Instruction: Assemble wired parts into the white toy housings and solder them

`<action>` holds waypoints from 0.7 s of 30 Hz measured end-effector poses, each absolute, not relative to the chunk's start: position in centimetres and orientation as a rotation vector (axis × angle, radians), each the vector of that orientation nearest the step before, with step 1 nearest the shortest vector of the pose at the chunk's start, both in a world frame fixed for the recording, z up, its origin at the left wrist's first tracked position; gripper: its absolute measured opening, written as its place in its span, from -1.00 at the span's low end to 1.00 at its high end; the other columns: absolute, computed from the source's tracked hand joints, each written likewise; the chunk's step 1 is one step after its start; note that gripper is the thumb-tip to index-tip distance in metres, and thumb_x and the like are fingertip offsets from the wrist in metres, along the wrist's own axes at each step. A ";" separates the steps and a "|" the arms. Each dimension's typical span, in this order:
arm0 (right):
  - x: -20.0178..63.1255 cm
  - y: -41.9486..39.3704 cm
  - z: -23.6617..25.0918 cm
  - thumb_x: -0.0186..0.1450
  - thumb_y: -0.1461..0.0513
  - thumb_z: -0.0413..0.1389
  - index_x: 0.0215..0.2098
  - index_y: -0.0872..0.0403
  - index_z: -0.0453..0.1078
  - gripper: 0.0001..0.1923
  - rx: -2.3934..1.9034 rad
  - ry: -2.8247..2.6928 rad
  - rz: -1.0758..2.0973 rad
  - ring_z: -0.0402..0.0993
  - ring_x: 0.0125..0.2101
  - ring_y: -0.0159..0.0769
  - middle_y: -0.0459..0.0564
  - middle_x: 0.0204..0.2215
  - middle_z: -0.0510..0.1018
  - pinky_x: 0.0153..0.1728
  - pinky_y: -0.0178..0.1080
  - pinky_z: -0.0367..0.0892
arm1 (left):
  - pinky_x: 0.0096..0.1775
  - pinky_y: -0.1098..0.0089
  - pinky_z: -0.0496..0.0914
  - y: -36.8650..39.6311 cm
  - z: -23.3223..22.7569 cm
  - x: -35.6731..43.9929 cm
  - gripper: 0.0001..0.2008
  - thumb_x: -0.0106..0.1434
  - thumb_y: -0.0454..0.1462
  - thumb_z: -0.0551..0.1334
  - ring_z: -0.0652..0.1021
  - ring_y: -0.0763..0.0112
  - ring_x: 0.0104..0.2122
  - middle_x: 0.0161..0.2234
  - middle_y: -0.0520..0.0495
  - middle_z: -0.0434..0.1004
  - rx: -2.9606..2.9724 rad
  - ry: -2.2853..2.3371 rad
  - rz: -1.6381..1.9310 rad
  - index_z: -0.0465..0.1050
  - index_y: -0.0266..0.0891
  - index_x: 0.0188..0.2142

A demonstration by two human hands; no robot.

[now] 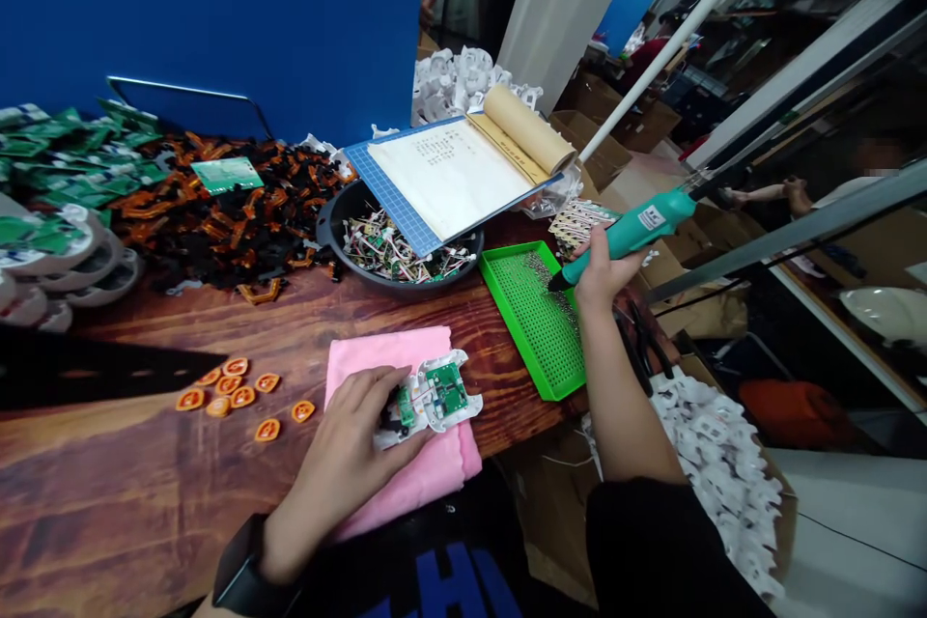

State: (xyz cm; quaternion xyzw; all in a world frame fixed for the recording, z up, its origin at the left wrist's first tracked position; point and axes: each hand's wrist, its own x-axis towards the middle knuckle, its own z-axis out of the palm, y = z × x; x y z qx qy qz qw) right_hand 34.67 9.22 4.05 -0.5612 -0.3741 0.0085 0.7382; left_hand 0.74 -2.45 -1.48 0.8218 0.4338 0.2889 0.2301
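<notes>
Head view: left hand [348, 444] pinned white casing [435, 398] with green board on pink cloth [406, 352], right hand [598, 275] gripped teal screwdriver [630, 232], tip at green screw tray [536, 319]; board screws apparently not yet driven.

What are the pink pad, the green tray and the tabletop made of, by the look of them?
Pink pad: soft cloth, probably; matte, folded, edges sagging over the table edge.
Green tray: likely moulded plastic; uniform bright colour, raised rim, gridded floor.
Tabletop: wood or wood-look laminate; brown grain streaks, slight sheen.
</notes>
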 end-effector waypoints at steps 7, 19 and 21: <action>34.8 9.3 3.5 0.11 0.01 0.16 -0.20 -0.02 0.02 -0.53 -1.212 -0.780 0.037 0.28 -0.70 -0.45 -0.20 -0.46 0.41 -0.62 -0.24 0.35 | -0.07 0.14 0.41 -2.5 -1.3 0.8 -0.49 0.20 -0.05 0.26 0.47 0.11 -0.07 -0.07 -0.18 0.44 2.294 1.183 0.786 0.26 -0.20 0.08; 35.3 8.7 4.6 0.14 0.01 0.14 -0.19 -0.02 0.04 -0.57 -1.212 -0.750 -0.047 0.30 -0.69 -0.38 -0.19 -0.52 0.38 -0.62 -0.19 0.35 | -0.05 0.17 0.40 -2.3 -1.0 1.0 -0.51 0.18 -0.08 0.27 0.48 0.12 -0.07 -0.07 -0.16 0.47 2.246 1.170 0.760 0.34 -0.16 0.07; 34.9 8.0 5.6 0.14 0.08 0.15 -0.20 -0.03 0.06 -0.61 -1.172 -0.723 -0.064 0.29 -0.69 -0.40 -0.16 -0.47 0.40 -0.65 -0.23 0.32 | -0.06 0.17 0.40 -2.4 -0.7 1.1 -0.53 0.16 -0.09 0.28 0.48 0.12 -0.07 -0.08 -0.15 0.48 2.205 1.179 0.752 0.37 -0.16 0.05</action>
